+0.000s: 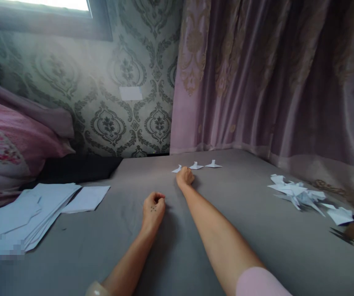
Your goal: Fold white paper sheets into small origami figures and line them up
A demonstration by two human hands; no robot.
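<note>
Three small folded white paper birds stand in a row at the far part of the grey sheet. The leftmost paper bird (176,169) is partly covered by my right hand (185,176), whose fingers are closed at it. To its right stand the middle paper bird (196,165) and the rightmost paper bird (213,164), both free of my hands. My left hand (154,209) hovers or rests closer to me, fingers curled in toward the thumb. Nothing shows in that hand.
On the left lie a stack of white paper sheets (47,209) and a smaller white paper piece (87,199), before a dark folded cloth (78,167). At right are a heap of folded paper figures (297,191) and a dark, scissors-like object (352,236). Curtains (226,82) hang behind.
</note>
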